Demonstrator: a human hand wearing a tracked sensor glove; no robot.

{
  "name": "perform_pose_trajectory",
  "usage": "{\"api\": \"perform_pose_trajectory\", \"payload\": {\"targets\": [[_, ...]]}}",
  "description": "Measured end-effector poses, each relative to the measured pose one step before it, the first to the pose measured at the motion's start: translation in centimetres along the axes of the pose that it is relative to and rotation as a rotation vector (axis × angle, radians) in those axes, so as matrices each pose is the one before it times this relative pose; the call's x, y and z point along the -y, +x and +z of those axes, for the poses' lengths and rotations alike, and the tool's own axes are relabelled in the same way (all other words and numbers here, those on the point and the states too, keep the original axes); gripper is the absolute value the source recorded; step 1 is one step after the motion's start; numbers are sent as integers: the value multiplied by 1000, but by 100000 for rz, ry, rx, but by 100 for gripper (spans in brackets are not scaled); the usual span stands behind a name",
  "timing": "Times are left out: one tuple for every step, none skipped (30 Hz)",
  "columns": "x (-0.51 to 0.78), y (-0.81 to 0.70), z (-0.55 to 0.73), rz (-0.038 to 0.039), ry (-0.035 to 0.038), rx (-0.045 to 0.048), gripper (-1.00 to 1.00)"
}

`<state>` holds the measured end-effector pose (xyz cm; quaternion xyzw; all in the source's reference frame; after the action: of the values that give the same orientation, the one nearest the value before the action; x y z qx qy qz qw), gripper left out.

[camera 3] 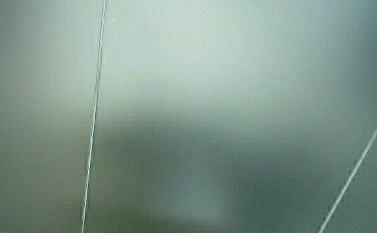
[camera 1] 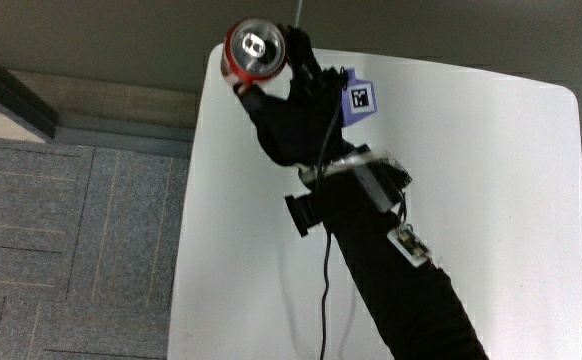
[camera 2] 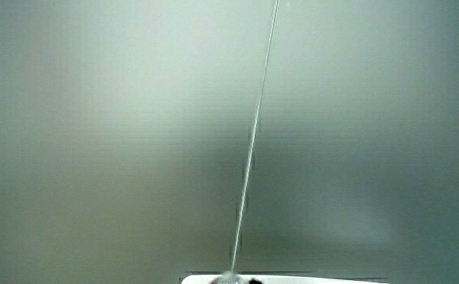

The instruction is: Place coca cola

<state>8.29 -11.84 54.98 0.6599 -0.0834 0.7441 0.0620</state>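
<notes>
Fingers curled around the coca cola can, upright, top showing.
Can sits at the white worktop's corner farthest from the person; the hand grips it from the side. Both side views show only a pale wall.

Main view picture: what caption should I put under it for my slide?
Gloved hand gripping a red Coca-Cola can at the white table's corner.

A black glove forms the grip, bearing a purple-edged patterned cube, with a black sleeve.
</notes>
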Motion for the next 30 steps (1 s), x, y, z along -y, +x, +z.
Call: {"api": "perform_pose_trajectory", "payload": {"targets": [[-6, -438, -110, -719, 1096, -2459, 0], [-23, 108, 62, 382, 1142, -1696, 0], [21, 554, 276, -3064, 863, 2074, 0], [88, 269, 94, -751, 160, 429, 0], [37, 507, 159, -1681, 540, 667, 0], [70, 273, 45, -771, 79, -537, 0], [59, 782, 270, -3126, 746, 2929, 0], [227, 247, 11, -1767, 542, -937, 0], [166, 261, 51, -1290, 371, 383, 0], [107, 80, -6, 156, -1013, -606, 0], [-48, 863, 289, -1308, 801, 3236, 0], [251, -115, -110, 309, 586, -662, 0], [124, 336, -15, -2107, -207, 280, 0], [87, 206, -87, 69, -277, -1262, 0], [196, -215, -142, -413, 175, -532, 0], [131, -63, -61, -315, -385, -1140, 0], [82, 195, 127, -1595, 123, 1103, 0], [109, 54, 108, -282, 449, 837, 0], [72, 265, 130, -257, 199, -201, 0], [129, 87, 57, -898, 822, 990, 0], [51, 164, 70, -750, -905, -93, 0], [62, 137, 36, 1336, 369, -1504, 0], [168, 21, 103, -2462, -366, 1489, 0], [116, 114, 85, -293, 1319, 765, 0], [-67, 399, 136, 1330, -451, 526, 0], [107, -75, 13, -1151, -442, 1059, 0], [-10, 486, 102, -570, 482, -835, 0], [301, -381, -115, -195, -441, -1407, 0], [-7, 396, 160, 631, 320, 413, 0], [97, 129, 75, -161, 221, -25, 0]]}}
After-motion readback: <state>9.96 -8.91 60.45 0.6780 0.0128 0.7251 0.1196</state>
